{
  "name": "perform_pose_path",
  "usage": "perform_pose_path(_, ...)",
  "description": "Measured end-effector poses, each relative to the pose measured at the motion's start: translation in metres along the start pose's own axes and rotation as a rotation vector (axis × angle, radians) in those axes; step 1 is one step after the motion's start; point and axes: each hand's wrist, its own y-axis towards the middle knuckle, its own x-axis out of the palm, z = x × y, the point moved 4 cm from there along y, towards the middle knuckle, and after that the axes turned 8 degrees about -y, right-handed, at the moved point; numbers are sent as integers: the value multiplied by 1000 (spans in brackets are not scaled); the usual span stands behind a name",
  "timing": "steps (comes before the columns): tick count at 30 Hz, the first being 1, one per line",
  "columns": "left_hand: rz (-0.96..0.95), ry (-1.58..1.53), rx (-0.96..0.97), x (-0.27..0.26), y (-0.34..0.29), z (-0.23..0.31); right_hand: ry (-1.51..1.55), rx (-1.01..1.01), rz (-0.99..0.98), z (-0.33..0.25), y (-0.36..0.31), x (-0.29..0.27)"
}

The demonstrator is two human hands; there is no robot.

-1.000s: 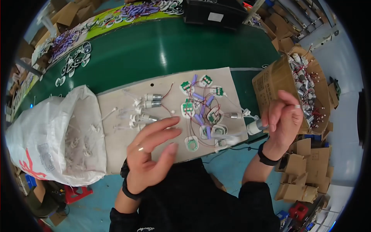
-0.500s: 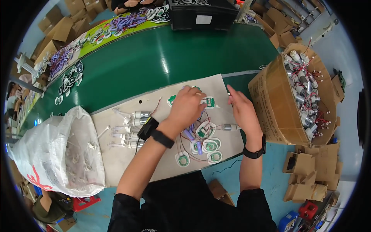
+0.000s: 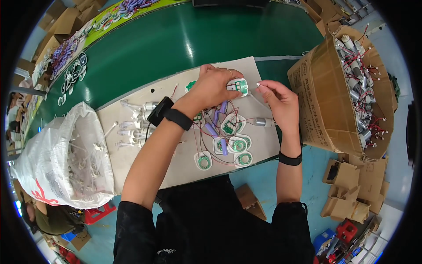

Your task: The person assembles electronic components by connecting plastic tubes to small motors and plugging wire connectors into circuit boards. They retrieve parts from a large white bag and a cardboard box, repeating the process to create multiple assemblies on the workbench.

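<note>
My left hand (image 3: 214, 87) is closed on a white oval housing with a green circuit board (image 3: 240, 86), its fingers gripping the left end. Just right of it, my right hand (image 3: 283, 103) pinches a small white connector plug (image 3: 258, 84) between thumb and fingertips; plug and board are apart. Below the hands lie purple battery cells (image 3: 211, 129), thin red and black wires, and several white housings with round green boards (image 3: 238, 144). A silver motor (image 3: 263, 122) rests under my right hand. Left of my left wrist, several white-and-silver motors (image 3: 140, 126) with clear tubes lie in a row.
A white woven sack (image 3: 48, 163) with white parts stands at the left. On the right is a cardboard box (image 3: 316, 92) full of motors with wires. The pale work board (image 3: 180, 180) lies on a green table (image 3: 145, 57); batteries and housings are heaped far left.
The view has shifted. My right hand has gone from spread fingers to a pinch on the connector plug, beside the board. My left hand has the housing raised at its fingertips.
</note>
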Motion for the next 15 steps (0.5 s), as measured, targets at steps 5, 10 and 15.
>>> perform_pose_path(5,72,-419,-18,-5,-13,5,91,77,-29,-2,-4,6)
perform_pose_path(10,112,-512,15,-1,-19,4,-47,82,-20,3,-5,11)
perform_pose_path(15,61,-701,-89,8,-20,-7,-175,42,-15,-3,-6,17)
